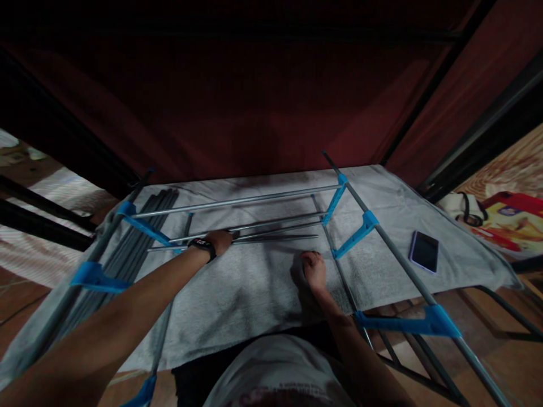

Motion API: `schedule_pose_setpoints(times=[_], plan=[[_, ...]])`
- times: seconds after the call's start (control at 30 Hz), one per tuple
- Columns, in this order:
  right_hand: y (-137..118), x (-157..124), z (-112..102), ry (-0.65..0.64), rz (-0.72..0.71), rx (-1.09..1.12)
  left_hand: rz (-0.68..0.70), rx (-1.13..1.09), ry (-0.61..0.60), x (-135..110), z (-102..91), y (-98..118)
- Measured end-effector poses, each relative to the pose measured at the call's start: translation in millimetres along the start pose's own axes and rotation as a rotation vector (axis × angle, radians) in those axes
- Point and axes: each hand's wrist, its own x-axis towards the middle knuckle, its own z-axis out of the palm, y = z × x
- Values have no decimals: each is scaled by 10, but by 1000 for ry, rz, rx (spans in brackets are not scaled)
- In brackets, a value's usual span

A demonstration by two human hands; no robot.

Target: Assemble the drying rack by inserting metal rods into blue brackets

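Note:
A frame of grey metal tubes [237, 202] joined by blue plastic connectors [355, 234] stands across a grey towel [254, 294]. Inside the frame, my left hand [221, 242], a dark band on its wrist, is closed around a loose metal tube [288, 237] that lies low, close to the rear crossbars. Its fingertips are partly hidden. My right hand [314, 270] rests over the towel just left of the right-hand connectors, fingers curled in, with nothing visible in them.
Several spare tubes [139, 240] lie side by side at the left. A phone [424, 251] lies on the towel at the right. Beyond the towel rises a dark red panel [254, 113]. A red and yellow package [515, 220] sits at the far right.

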Motion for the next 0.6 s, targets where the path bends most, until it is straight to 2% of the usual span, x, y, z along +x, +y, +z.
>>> schedule_pose_setpoints(times=[0.17,0.4,0.6], plan=[[-4,15,-5,17,-8,-1,-30,-17,-34,-18,138,101],[70,21,6,21,-3,56,-33,-95,35,-164,407,347],[157,63,-14,19,33,121,-16,-120,151,-316,639,426]])
